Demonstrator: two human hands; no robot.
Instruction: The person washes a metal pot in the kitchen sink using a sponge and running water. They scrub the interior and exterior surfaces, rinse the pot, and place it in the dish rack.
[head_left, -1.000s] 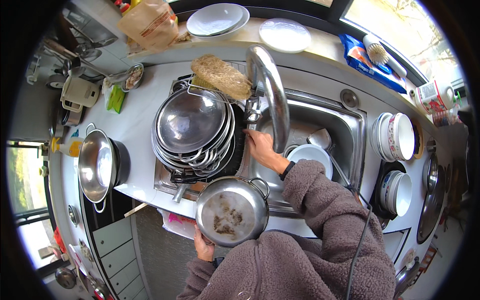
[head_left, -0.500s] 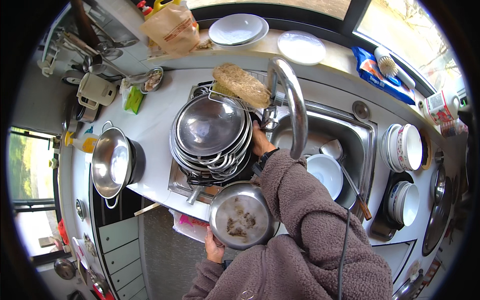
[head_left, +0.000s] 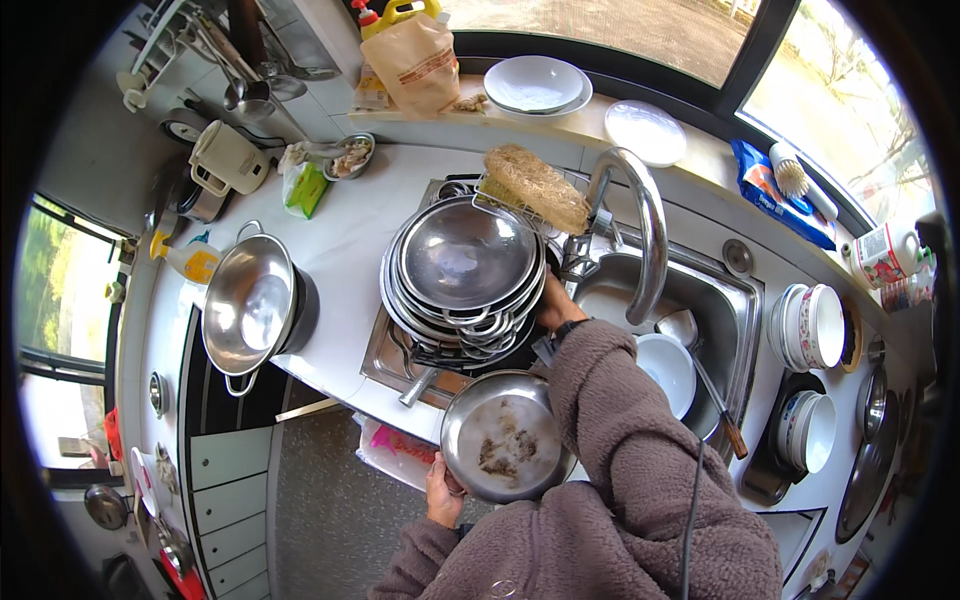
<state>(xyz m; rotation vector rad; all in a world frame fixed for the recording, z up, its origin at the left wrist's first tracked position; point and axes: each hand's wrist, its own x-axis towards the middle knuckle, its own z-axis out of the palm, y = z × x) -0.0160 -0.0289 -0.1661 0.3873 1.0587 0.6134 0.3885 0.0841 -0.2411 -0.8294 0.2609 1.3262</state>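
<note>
While gripped at its rim by the left hand, fingers curled: soiled steel pan; right hand's fingers hidden.

White counter, steel pot, dish rack

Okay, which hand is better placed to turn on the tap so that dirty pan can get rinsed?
Probably the right hand: it sits beside the faucet base at the sink edge. The left hand is occupied gripping the dirty pan rim, low and away from the sink.

Round steel pan, food-soiled inside, level, at counter's front edge.
</note>
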